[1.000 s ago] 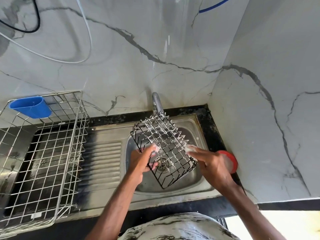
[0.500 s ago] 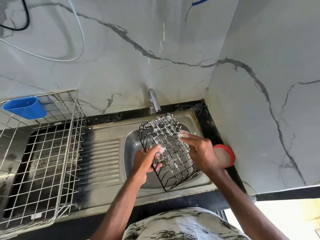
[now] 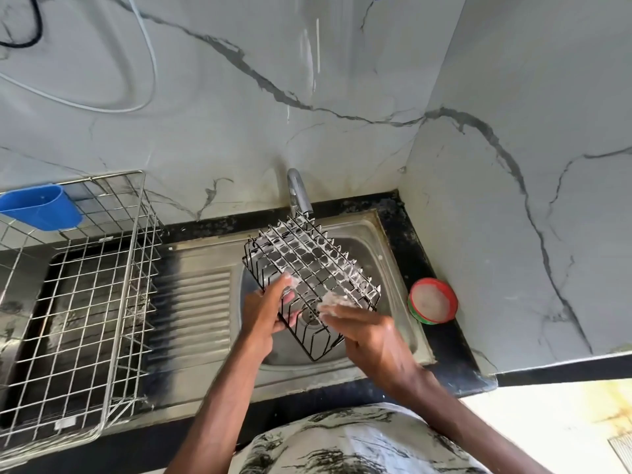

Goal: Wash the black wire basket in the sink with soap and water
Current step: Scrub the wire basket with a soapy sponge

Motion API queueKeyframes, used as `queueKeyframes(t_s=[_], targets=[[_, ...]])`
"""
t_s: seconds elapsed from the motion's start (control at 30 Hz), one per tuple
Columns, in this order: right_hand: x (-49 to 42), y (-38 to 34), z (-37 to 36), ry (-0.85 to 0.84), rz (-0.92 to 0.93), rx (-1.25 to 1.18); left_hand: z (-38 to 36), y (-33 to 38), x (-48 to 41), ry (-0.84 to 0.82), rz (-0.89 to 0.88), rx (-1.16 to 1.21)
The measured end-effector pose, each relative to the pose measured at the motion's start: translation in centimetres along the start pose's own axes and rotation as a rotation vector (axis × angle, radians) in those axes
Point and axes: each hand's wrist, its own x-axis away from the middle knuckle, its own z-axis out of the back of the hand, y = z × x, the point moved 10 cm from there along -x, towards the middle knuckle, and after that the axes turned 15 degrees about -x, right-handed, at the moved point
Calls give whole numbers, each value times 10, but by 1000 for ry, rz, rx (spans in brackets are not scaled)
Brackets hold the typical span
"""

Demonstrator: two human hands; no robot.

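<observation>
- Head camera: the left hand (image 3: 265, 311) grips the black wire basket (image 3: 307, 265) at its 8 o'clock edge. The thumb lies over the top wires and the fingers curl round from underneath.
- The right hand (image 3: 372, 340) rests on the basket's 5 o'clock side, its fingers (image 3: 349, 316) straight and pressed together. White foam covers the tips, and I cannot tell whether a scrubber sits under them.
- The basket is tilted and held over the bowl of the steel sink (image 3: 396, 268), with one corner pointing down towards the person. Suds cling to its upper grid.
- At 12 o'clock from the basket, the tap (image 3: 298, 191) spout ends just beside the far wires.
- At 3 o'clock, a round red-and-green tub (image 3: 432, 301) of white soap paste stands on the black counter (image 3: 444, 354), just beside the sink rim.
- At 9 o'clock lies the ribbed drainboard (image 3: 198, 302). Beyond it stands a silver wire dish rack (image 3: 85, 302).
- A blue plastic holder (image 3: 37, 206) hangs on the rack's far rim, at 10 o'clock.
- A marble-patterned wall (image 3: 239, 114) rises behind the sink, with a white cable (image 3: 150, 63) looping across it at 11 o'clock.
</observation>
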Motion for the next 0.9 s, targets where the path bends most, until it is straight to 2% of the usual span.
queueKeyframes(t_s=[0.13,0.23,0.33,0.43,0.57,0.7,0.8,0.9], targets=[[3,-26,-29,-142,142,8,0,-1,2,5,6,-18],[-2,-25,-27,-173,144,-30,1,-2,0,3,3,-4],[-16,3,-2,-110,71,-49,3,-5,-3,8,17,16],[-27,37,34,25,-43,-21,5,-8,-1,13,57,6],[-28,38,41,84,-96,13,4,-6,2,34,49,-2],[-23,1,8,-43,-5,-54,3,-5,5,37,63,34],[-29,-21,-22,-188,85,-70,-3,-7,8,12,58,-23],[-47,-11,-36,-241,40,-60,-6,-8,13,22,72,-43]])
